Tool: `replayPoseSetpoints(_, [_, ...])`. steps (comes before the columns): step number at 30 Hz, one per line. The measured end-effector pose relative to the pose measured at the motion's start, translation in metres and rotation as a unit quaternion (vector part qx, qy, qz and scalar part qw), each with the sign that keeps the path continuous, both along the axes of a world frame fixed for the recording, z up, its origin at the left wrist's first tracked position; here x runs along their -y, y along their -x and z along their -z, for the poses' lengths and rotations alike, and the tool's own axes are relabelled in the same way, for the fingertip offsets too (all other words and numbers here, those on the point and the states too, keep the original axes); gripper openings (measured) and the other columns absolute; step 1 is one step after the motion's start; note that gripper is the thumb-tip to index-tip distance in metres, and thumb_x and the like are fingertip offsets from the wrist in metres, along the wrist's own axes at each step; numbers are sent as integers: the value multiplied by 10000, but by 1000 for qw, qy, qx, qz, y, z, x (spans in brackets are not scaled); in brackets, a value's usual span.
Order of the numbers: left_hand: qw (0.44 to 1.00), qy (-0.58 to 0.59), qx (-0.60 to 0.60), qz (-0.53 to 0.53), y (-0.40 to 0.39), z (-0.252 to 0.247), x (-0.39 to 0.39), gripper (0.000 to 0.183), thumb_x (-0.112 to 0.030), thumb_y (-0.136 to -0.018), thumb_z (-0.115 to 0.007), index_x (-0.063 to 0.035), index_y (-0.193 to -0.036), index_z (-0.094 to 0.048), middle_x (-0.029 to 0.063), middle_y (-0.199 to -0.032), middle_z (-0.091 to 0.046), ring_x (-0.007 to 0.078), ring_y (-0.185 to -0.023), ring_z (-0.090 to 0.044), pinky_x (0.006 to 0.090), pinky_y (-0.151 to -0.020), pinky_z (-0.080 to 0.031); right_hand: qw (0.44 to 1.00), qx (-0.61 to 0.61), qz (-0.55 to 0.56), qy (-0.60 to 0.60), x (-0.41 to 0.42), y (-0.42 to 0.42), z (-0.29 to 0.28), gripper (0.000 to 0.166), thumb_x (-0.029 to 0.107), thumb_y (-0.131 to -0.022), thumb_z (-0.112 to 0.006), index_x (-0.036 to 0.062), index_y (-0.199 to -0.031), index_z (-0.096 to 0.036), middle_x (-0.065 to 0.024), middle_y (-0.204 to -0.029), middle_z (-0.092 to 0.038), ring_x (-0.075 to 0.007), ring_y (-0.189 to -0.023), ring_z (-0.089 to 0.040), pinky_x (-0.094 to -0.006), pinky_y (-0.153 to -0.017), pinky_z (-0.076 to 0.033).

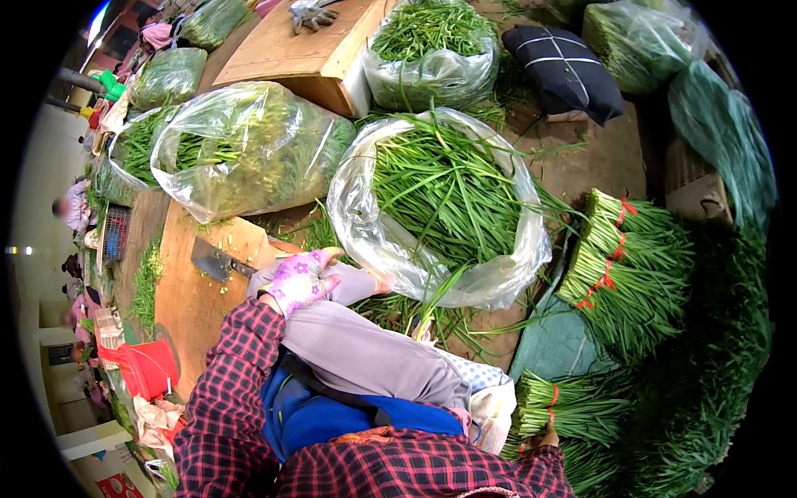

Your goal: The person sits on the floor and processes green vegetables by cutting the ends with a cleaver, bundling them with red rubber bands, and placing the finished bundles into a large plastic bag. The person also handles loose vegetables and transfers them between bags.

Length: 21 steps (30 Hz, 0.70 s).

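Observation:
My left hand, in a floral-printed glove, rests by my knee, its fingers apart and nothing seen in them. Beside it on a wooden board lies a cleaver, its dark handle pointing towards the glove. At the lower right my right hand, bare, touches tied bundles of green chive-like stalks; whether its fingers grip one is partly hidden. An open clear plastic bag of loose green stalks stands in front of me. More bundles with red ties lie to its right on a green cloth.
Filled plastic bags and a wooden box with a grey glove on it stand ahead. A black tied package lies at upper right, a red bucket at left. Other people are at far left.

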<state>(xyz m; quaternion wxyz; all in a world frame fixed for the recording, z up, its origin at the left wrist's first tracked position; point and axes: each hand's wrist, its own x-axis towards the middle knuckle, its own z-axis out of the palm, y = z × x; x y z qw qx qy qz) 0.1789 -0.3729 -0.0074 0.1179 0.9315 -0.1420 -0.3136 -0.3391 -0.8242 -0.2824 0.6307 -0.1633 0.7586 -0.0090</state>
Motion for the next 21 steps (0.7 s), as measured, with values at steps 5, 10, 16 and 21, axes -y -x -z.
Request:
replayPoseSetpoints(5, [998, -23, 24, 57, -11, 15, 15, 494, -350, -813, -589, -132, -1242, -479, 159, -1108, -593, 320, -1030, -568, 400, -865, -447, 511, -266, -816, 59, 42, -22, 9, 513, 457, -903, -454, 86, -1252, -510, -134, -1219, -565, -345, -1068, -554, -474, -899, -450])
replayPoseSetpoints(10, [998, -31, 14, 61, -12, 47, 8, 510, -381, -803, -564, -128, -1237, -475, 164, -1136, -563, 327, -1041, -553, 415, -874, -438, 295, -65, -905, 299, -28, -317, -153, 466, 290, -738, -547, 110, -1167, -564, -147, -1166, -554, -308, -1089, -513, -423, -902, -426])
replayPoseSetpoints(16, [993, 40, 15, 106, -22, 98, 33, 505, -299, -748, -564, -69, -1195, -521, 151, -1105, -580, 304, -1001, -579, 380, -872, -459, 0, 386, -815, 432, -193, -416, -118, 391, 115, -615, -647, 151, -1004, -628, -90, -1164, -534, -340, -1181, -433, -460, -965, -383])
replayPoseSetpoints(21, [997, 24, -34, 57, -31, 110, 28, 513, -298, -755, -602, -125, -1219, -469, 141, -1139, -547, 317, -1017, -560, 395, -878, -450, 378, 441, -785, 218, -158, -485, -118, 147, 226, -762, -662, 117, -860, -649, -47, -822, -637, -252, -849, -602, -349, -802, -472])
